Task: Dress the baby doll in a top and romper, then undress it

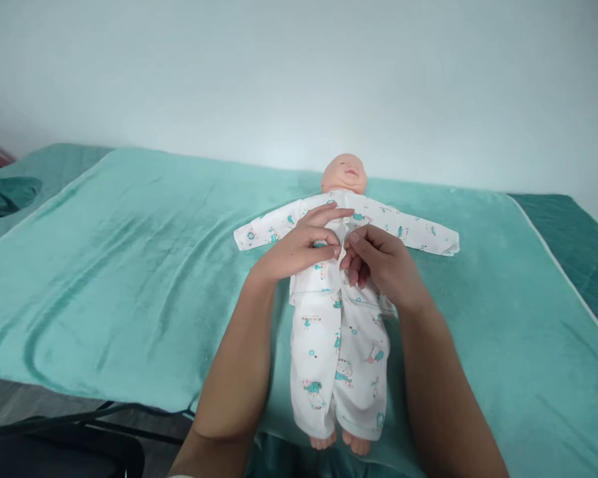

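A baby doll (343, 174) lies on its back, head toward the wall, feet toward me. It wears a white long-sleeved baby shirt (315, 282) with a teal animal print, the sleeves spread out to both sides. Matching trousers (315, 358) cover its legs down to the bare feet. My left hand (309, 240) rests on the chest, thumb and index finger closed on the shirt's front edge, its other fingers stretched out. Opposite it, my right hand (381, 257) pinches the shirt front at the middle, fingers curled. Both hands' fingertips partly hide the front opening.
A teal plush sheet (129, 265) with some wrinkles covers the bed beneath the doll. A plain pale wall (299, 79) stands right behind the bed. At the lower left are a black chair (70, 448) and grey floor. A face hole (7, 196) shows at the bed's left end.
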### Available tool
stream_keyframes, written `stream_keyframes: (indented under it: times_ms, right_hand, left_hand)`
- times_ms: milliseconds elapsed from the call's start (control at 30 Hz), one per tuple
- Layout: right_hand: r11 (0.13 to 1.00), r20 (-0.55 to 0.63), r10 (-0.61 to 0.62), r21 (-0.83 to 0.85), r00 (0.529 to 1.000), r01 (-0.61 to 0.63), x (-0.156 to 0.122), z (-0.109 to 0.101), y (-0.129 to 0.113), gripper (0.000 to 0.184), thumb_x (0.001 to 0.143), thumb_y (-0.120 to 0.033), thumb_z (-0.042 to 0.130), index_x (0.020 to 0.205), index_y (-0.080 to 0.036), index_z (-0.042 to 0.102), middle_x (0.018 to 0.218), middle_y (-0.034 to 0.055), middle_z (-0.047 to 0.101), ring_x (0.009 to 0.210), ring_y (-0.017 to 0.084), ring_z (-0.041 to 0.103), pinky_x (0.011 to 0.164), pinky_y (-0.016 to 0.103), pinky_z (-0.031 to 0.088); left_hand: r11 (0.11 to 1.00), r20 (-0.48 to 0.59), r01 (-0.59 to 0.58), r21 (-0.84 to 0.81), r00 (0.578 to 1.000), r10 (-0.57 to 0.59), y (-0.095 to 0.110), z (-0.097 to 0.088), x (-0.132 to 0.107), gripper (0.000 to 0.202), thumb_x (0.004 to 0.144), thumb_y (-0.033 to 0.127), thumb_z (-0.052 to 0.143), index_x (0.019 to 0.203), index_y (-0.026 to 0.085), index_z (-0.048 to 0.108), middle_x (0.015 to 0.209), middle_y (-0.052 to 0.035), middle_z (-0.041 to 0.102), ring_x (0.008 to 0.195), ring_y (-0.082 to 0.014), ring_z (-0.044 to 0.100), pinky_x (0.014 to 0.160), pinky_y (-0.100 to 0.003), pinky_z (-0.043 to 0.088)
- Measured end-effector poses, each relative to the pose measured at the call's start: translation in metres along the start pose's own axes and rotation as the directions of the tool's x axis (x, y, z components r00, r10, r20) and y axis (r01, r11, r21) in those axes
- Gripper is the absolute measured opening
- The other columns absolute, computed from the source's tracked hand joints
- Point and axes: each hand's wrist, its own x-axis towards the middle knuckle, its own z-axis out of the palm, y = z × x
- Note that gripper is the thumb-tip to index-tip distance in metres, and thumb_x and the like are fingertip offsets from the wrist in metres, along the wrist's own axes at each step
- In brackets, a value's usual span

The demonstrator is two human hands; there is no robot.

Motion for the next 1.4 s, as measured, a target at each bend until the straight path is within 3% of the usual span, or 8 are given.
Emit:
stream_keyframes:
  times_ms: [233, 500, 833, 1033, 1233, 1400]
  right_hand:
    - [1.000, -0.003, -0.007, -0.010, 1.000, 0.007, -0.002, 0.002, -0.001, 0.028, 0.097, -0.045, 0.059, 0.085, -0.020, 0.055, 0.070, -0.0002, 0.068, 0.046, 0.009, 0.059, 0.040, 0.018, 0.043]
    - [1.000, -0.004, -0.002, -0.016, 1.000, 0.002, -0.001, 0.002, 0.000, 0.025, 0.098, -0.043, 0.058, 0.086, -0.021, 0.056, 0.069, -0.0006, 0.067, 0.046, 0.010, 0.059, 0.039, 0.019, 0.041]
    - [0.995, 0.051, 0.008, -0.095, 0.999, -0.003, -0.003, 0.001, -0.001, 0.015, 0.097, -0.037, 0.057, 0.095, -0.023, 0.055, 0.067, -0.0032, 0.066, 0.048, 0.010, 0.059, 0.042, 0.019, 0.042]
    - [0.993, 0.081, 0.001, -0.116, 0.997, 0.008, -0.003, -0.001, -0.001, 0.009, 0.093, -0.027, 0.056, 0.101, -0.024, 0.057, 0.069, -0.0036, 0.066, 0.050, 0.009, 0.059, 0.043, 0.019, 0.042]
    - [0.992, 0.093, 0.009, -0.124, 0.996, 0.003, -0.003, -0.002, 0.000, 0.011, 0.093, -0.028, 0.053, 0.103, -0.023, 0.057, 0.071, -0.0026, 0.066, 0.049, 0.009, 0.059, 0.044, 0.020, 0.042]
    - [0.989, 0.099, -0.003, -0.147, 0.995, 0.018, -0.003, -0.002, 0.000, 0.010, 0.095, -0.028, 0.054, 0.102, -0.023, 0.057, 0.071, -0.0024, 0.066, 0.050, 0.009, 0.059, 0.044, 0.020, 0.042]
  left_hand:
    - [0.999, 0.025, 0.006, 0.031, 1.000, -0.007, 0.001, 0.000, 0.000, 0.033, 0.098, 0.038, 0.054, 0.073, 0.022, 0.069, 0.158, 0.0048, 0.047, 0.158, -0.0264, 0.022, 0.130, -0.053, 0.019]
    - [0.996, 0.033, 0.000, 0.087, 0.999, -0.003, 0.002, 0.000, -0.001, 0.027, 0.095, 0.037, 0.059, 0.074, 0.022, 0.069, 0.159, 0.0058, 0.045, 0.158, -0.0272, 0.022, 0.130, -0.054, 0.020]
    - [0.997, 0.079, -0.073, 0.035, 0.994, 0.070, -0.007, -0.008, -0.002, 0.029, 0.097, 0.043, 0.057, 0.082, 0.024, 0.073, 0.159, 0.0033, 0.046, 0.157, -0.0288, 0.024, 0.128, -0.056, 0.025]
    - [0.998, 0.083, -0.060, 0.037, 0.995, 0.056, -0.007, -0.008, -0.002, 0.023, 0.095, 0.037, 0.059, 0.082, 0.025, 0.073, 0.159, 0.0044, 0.046, 0.157, -0.0286, 0.025, 0.128, -0.057, 0.025]
    - [0.997, 0.092, -0.036, 0.065, 0.995, 0.030, -0.003, -0.007, -0.002, 0.019, 0.091, 0.026, 0.060, 0.075, 0.023, 0.071, 0.159, 0.0059, 0.045, 0.157, -0.0275, 0.023, 0.129, -0.055, 0.023]
    - [0.999, 0.122, -0.035, 0.038, 0.992, 0.030, -0.004, -0.010, -0.002, 0.019, 0.092, 0.029, 0.061, 0.078, 0.023, 0.072, 0.161, 0.0070, 0.042, 0.158, -0.0273, 0.020, 0.130, -0.055, 0.020]
